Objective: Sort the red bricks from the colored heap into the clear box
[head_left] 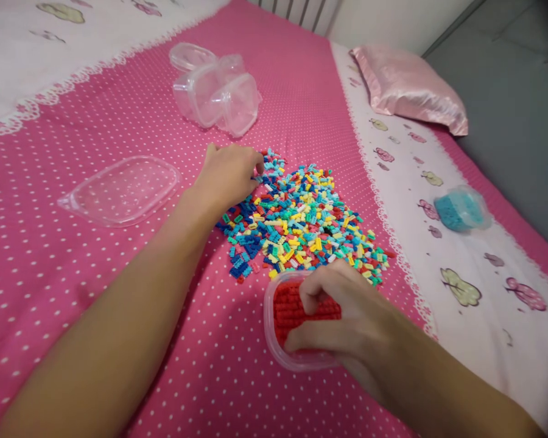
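Note:
A heap of small multicoloured toy building bricks (301,225) lies on the pink bedspread. My left hand (232,170) reaches the heap's left edge with its fingers curled down. Its fingertips are partly hidden, so what they pinch, if anything, cannot be made out. My right hand (347,310) is over a clear plastic container (296,362) just in front of the heap. Red bricks (290,310) sit inside it in neat rows. The thumb and index finger of that hand are apart, their tips down at the red bricks, and I see nothing between them.
A clear lid (123,191) lies flat on the left. Several clear containers (214,94) are grouped behind the heap. To the right, a container of light blue bricks (463,210) rests on the white band of the bedspread. A pink pillow (411,88) lies at the far right.

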Demonstrator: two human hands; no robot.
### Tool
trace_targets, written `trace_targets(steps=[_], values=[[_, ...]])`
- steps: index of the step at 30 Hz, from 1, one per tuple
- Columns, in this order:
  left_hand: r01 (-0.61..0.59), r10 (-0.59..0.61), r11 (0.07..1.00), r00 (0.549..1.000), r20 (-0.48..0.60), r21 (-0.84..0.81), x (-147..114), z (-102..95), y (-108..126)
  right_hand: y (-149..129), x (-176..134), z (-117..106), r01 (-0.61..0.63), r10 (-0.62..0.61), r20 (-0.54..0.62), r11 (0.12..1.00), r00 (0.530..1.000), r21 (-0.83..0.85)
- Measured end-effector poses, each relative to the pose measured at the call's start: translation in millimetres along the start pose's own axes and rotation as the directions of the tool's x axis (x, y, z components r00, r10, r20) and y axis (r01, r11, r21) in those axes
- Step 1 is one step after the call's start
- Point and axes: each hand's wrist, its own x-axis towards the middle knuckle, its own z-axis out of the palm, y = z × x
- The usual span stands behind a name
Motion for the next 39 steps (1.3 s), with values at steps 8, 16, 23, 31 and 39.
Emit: trace_targets(steps=[8,16,23,31,39], values=[[-0.017,0.017,1.0,0.999,-0.031,-0.022,0.6,2.5,-3.1,6.6,-0.8,-0.4,0.228,-0.229,0.012,0.966,0.973,-0.124],[-0.009,0.009,1.0,1.0,-0.004,-0.009,1.2,0.5,-1.3,8.5,-3.5,-0.2,0.2,-0.201,-0.004,0.979,0.98,-0.034],[-0.013,0.014,1.0,1.0,-0.013,0.004,0.8,0.3,-1.0,7.7,-2.7,2.1,0.146,-0.149,0.019,0.983,0.989,0.109],[-0.017,0.017,1.0,1.0,-0.006,0.013,2.4,-1.1,-1.7,6.2,3.7,5.5,0.133,-0.13,-0.033,0.986,0.991,0.098],[-0.01,0.009,1.0,1.0,0.01,0.028,1.6,-5.6,0.3,7.2,3.7,7.2,0.142,-0.138,-0.047,0.984,0.989,0.109]])
